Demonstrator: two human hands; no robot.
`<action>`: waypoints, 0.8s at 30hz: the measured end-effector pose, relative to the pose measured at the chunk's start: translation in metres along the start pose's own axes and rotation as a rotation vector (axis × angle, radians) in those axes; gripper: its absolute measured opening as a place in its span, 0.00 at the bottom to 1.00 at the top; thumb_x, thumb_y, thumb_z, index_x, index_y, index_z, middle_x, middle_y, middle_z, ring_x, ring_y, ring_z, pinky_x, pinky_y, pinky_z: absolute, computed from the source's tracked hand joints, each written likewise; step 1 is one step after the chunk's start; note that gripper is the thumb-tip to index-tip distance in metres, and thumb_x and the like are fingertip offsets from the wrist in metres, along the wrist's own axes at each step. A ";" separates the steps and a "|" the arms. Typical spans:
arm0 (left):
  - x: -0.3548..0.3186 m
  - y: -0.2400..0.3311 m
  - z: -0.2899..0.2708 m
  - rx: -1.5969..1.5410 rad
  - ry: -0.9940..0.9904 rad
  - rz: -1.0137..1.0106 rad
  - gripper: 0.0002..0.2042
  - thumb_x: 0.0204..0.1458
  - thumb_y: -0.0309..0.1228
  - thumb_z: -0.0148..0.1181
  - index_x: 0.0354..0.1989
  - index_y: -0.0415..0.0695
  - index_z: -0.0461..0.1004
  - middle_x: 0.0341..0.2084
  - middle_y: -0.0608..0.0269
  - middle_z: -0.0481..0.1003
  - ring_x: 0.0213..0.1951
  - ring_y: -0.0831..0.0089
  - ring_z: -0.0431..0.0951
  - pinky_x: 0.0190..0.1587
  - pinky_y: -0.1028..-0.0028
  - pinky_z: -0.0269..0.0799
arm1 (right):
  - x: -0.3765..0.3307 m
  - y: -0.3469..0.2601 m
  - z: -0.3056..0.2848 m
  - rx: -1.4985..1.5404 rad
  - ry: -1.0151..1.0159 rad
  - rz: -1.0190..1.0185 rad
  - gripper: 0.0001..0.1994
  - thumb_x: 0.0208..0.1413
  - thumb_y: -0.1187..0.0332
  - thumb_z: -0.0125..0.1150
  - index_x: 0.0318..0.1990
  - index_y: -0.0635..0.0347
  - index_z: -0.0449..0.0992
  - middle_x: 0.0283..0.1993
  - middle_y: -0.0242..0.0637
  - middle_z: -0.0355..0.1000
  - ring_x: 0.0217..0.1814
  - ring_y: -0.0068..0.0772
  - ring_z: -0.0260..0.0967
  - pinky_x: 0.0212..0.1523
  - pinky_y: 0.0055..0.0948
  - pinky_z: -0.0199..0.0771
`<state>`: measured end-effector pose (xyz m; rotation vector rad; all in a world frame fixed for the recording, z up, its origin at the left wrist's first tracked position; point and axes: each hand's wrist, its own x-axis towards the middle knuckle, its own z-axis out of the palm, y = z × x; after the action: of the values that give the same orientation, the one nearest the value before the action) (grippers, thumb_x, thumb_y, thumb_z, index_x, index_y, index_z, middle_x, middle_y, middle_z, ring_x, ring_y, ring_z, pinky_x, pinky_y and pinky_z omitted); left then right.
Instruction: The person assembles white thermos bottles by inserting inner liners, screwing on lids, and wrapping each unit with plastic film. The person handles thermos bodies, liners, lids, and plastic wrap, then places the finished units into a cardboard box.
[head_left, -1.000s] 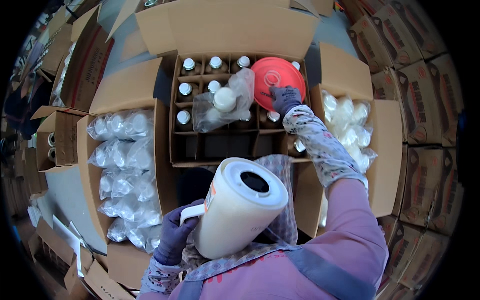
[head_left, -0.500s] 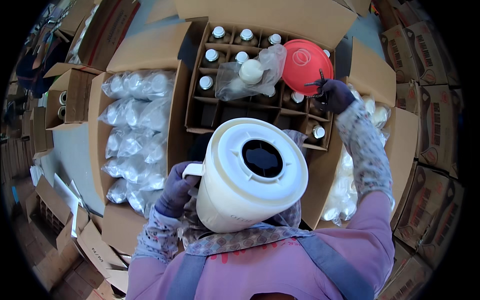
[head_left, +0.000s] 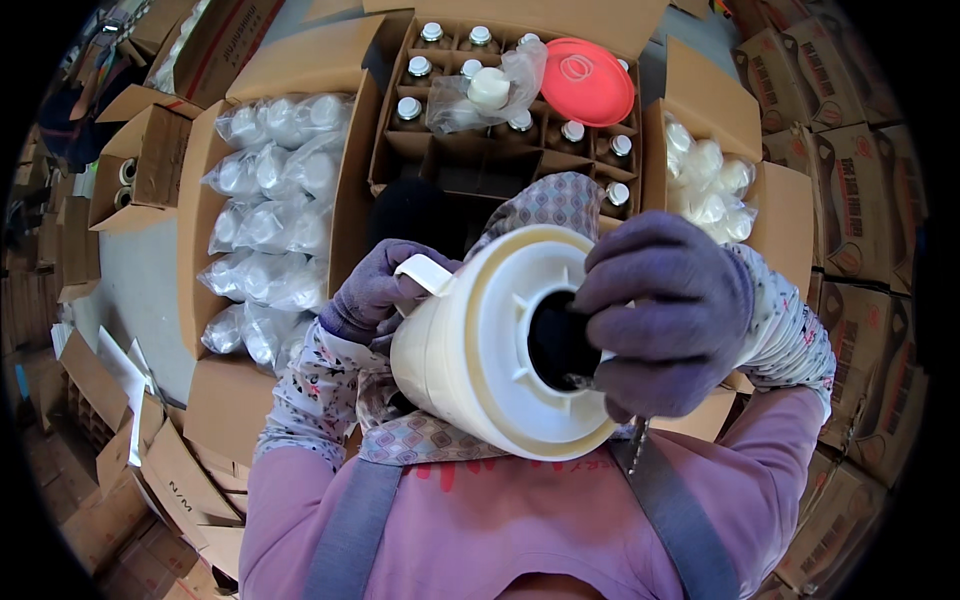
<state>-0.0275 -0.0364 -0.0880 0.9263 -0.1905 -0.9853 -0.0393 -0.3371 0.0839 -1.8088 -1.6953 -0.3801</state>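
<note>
My left hand [head_left: 385, 290], in a purple-grey glove, grips the handle of a large white plastic jug [head_left: 440, 370] tilted in front of my chest. The jug's white lid has a round dark opening [head_left: 560, 340]. My right hand [head_left: 670, 310], gloved alike, is curled at the lid's right side, partly covering the opening. From under it pokes a thin, dark, twisted metal piece [head_left: 638, 445]; the rest is hidden in the fingers. Ahead, a divided carton [head_left: 440, 170] holds several white-capped bottles [head_left: 408, 110], with a red round lid [head_left: 590, 85] on top.
On the bottles also lies a clear bag with a white round piece [head_left: 488, 88]. An open carton at left holds bagged clear items [head_left: 265, 230]; another at right has bagged white ones [head_left: 710, 180]. Stacked cartons [head_left: 860, 220] line the right side.
My right hand has come back from the red lid to the jug's opening, bringing the dark metal piece. The jug has tilted with its opening turned right; my view has shifted slightly.
</note>
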 end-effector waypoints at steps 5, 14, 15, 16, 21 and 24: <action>-0.018 0.004 0.027 0.128 0.031 0.029 0.23 0.39 0.31 0.68 0.45 0.31 0.75 0.39 0.57 0.79 0.40 0.73 0.79 0.47 0.74 0.73 | -0.010 -0.026 0.009 -0.063 -0.051 0.145 0.14 0.43 0.57 0.66 0.31 0.51 0.70 0.34 0.32 0.67 0.31 0.36 0.69 0.29 0.36 0.71; -0.061 -0.020 0.082 0.804 0.541 0.361 0.11 0.43 0.29 0.69 0.34 0.38 0.77 0.44 0.51 0.77 0.42 0.64 0.80 0.45 0.71 0.74 | -0.056 -0.034 0.044 0.309 0.067 1.282 0.10 0.52 0.64 0.63 0.36 0.60 0.72 0.30 0.38 0.72 0.32 0.37 0.72 0.33 0.34 0.71; -0.061 -0.017 0.081 0.813 0.543 0.333 0.12 0.45 0.29 0.68 0.35 0.38 0.77 0.46 0.51 0.77 0.44 0.65 0.79 0.47 0.71 0.73 | -0.062 -0.022 0.043 0.409 0.095 1.287 0.10 0.53 0.65 0.62 0.36 0.61 0.72 0.31 0.38 0.72 0.34 0.35 0.73 0.35 0.33 0.72; -0.056 -0.014 0.078 0.820 0.532 0.306 0.12 0.46 0.30 0.68 0.37 0.37 0.77 0.48 0.51 0.76 0.45 0.66 0.78 0.48 0.71 0.72 | -0.081 -0.001 0.037 0.490 -0.015 1.230 0.10 0.53 0.66 0.61 0.38 0.62 0.72 0.31 0.38 0.72 0.36 0.31 0.72 0.39 0.30 0.72; -0.037 0.011 0.061 0.383 0.714 0.112 0.19 0.47 0.27 0.66 0.49 0.36 0.75 0.46 0.58 0.77 0.46 0.74 0.76 0.50 0.74 0.71 | -0.181 0.151 0.022 -0.315 0.051 1.341 0.13 0.53 0.59 0.61 0.40 0.58 0.75 0.37 0.45 0.73 0.42 0.47 0.71 0.43 0.39 0.70; -0.039 0.015 0.034 0.250 0.775 0.121 0.19 0.51 0.28 0.61 0.51 0.36 0.73 0.40 0.63 0.77 0.42 0.77 0.75 0.46 0.76 0.71 | -0.274 0.241 0.052 -0.600 -0.151 1.487 0.11 0.57 0.59 0.53 0.40 0.52 0.75 0.43 0.42 0.73 0.47 0.49 0.70 0.46 0.45 0.69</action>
<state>-0.0580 -0.0227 -0.0455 1.4432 0.2894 -0.4415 0.1474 -0.5174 -0.1785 -2.9712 0.0863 -0.0562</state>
